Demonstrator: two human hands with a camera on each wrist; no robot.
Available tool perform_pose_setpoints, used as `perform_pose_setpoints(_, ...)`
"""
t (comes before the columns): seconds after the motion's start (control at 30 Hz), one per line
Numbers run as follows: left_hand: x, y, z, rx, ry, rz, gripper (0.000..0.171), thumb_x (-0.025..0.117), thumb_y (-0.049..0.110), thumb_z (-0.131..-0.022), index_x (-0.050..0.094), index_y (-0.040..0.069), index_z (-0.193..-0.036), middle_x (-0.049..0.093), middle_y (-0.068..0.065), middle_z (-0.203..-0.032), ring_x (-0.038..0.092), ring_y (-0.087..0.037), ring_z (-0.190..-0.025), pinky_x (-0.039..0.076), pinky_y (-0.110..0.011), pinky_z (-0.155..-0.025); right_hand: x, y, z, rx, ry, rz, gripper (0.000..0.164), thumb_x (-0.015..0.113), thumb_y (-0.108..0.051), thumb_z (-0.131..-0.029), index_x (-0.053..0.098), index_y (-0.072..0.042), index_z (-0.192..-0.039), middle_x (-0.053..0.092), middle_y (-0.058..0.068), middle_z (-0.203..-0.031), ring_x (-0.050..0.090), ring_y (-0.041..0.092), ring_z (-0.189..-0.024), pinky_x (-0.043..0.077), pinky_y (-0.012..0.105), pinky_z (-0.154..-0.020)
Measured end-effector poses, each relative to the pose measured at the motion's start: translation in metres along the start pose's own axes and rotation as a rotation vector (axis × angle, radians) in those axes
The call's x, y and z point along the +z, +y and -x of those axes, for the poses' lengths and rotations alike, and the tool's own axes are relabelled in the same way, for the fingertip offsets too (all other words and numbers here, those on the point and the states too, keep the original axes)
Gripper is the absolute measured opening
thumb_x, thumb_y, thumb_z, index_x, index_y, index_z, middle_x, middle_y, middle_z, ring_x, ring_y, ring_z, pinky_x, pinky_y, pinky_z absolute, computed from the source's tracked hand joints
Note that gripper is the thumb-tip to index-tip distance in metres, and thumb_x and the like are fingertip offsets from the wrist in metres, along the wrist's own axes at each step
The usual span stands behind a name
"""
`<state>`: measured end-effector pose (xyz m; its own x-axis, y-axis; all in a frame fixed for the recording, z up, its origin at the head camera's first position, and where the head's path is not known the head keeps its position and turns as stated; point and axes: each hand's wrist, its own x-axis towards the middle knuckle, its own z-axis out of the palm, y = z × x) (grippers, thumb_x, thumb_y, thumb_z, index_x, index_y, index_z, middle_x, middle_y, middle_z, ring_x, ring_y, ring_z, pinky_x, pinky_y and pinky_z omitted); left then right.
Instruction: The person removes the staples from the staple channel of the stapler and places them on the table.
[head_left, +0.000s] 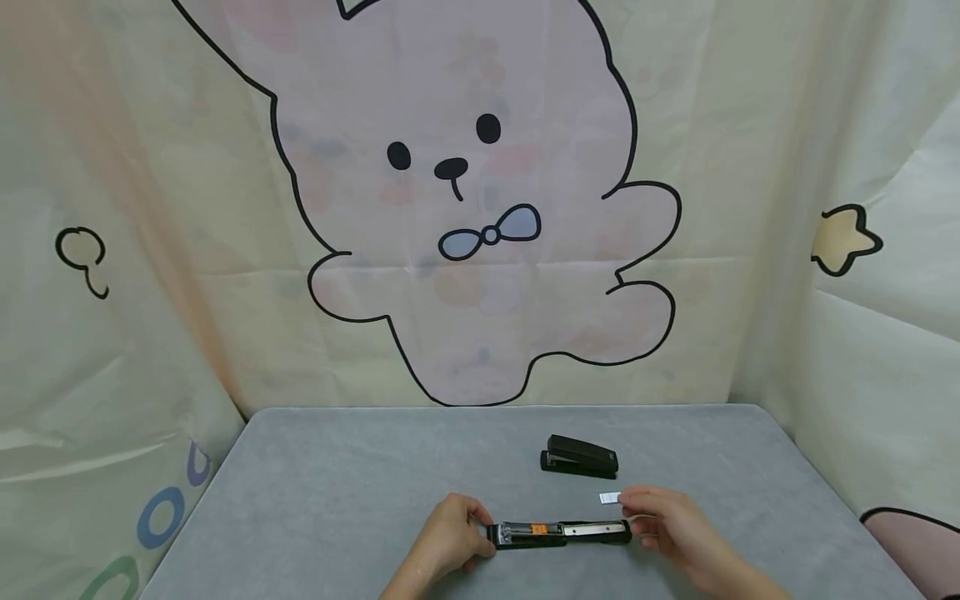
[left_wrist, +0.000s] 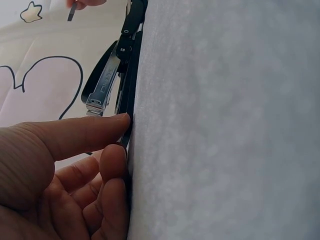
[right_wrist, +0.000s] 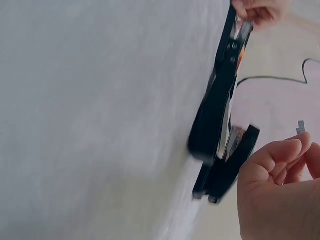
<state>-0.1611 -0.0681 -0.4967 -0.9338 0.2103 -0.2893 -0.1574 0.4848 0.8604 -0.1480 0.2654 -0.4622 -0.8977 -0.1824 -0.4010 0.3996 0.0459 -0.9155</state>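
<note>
A black stapler [head_left: 564, 534] lies on the table, swung wide open, its metal magazine and an orange part facing up. My left hand [head_left: 453, 533] pinches its left end between thumb and forefinger; the left wrist view shows the thumb [left_wrist: 95, 131] on that end. Between thumb and fingertips my right hand [head_left: 675, 525] holds a small silvery strip of staples [head_left: 609, 497], just above and behind the stapler's right end. In the right wrist view the strip [right_wrist: 300, 127] sticks out beyond the fingertips, apart from the stapler.
A second black stapler [head_left: 581, 458] stands folded on the table behind the open one, toward the right. The grey cloth-covered table [head_left: 360, 475] ends at a printed curtain [head_left: 487, 333] at the back, with more curtain on both sides.
</note>
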Motion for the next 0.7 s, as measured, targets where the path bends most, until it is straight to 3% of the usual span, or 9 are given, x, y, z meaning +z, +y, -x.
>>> perform_pose_setpoints(0.7,0.0,0.0,-0.002,-0.017,0.005,-0.022,0.025,0.086,-0.009,-0.071,0.072,0.008,-0.083,0.063,-0.005,-0.056,0.047,-0.01,-0.038,0.038,-0.027,-0.044,-0.086,0.018,0.003,0.061,0.214,0.078,0.012,0.064,-0.022,-0.103,0.074,-0.016,-0.099,0.069,-0.005,-0.091,0.064,0.01,-0.075,0.051,0.027,-0.067)
